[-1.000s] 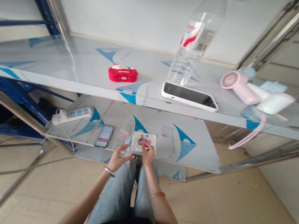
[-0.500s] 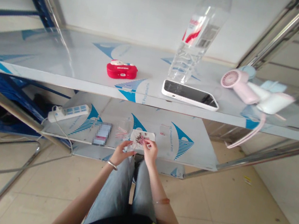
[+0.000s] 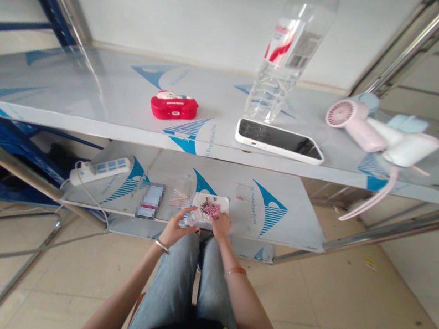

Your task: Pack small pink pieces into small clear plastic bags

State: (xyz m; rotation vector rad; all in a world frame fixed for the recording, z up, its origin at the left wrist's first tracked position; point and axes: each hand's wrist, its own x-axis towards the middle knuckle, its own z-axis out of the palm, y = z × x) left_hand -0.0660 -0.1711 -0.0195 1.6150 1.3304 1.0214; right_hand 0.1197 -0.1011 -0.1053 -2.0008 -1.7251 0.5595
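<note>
A small white tray (image 3: 222, 203) lies near the front edge of the lower shelf. In it is a heap of pink beads (image 3: 212, 209) with darker small pieces beside them. My right hand (image 3: 221, 226) is over the tray's front right part, fingers bent together and pointing down; what they pinch, if anything, is hidden. At the front left corner my left hand (image 3: 176, 228) curves with thumb and fingers apart. A crumpled piece of clear plastic (image 3: 194, 217) lies by its fingertips; a firm grip on it does not show.
Left of the tray are a clear bag with pale sticks (image 3: 180, 198), a phone (image 3: 150, 200) and a power strip (image 3: 100, 171). A small clear bag (image 3: 243, 192) lies right. Above, the upper shelf holds a red case (image 3: 174, 107), bottle (image 3: 279, 73), white-cased phone (image 3: 280, 140) and handheld fans (image 3: 356, 125).
My right hand has shifted slightly down and right from the heap, its fingers now turned downward. More of the pink beads show. My left hand stays almost in place.
</note>
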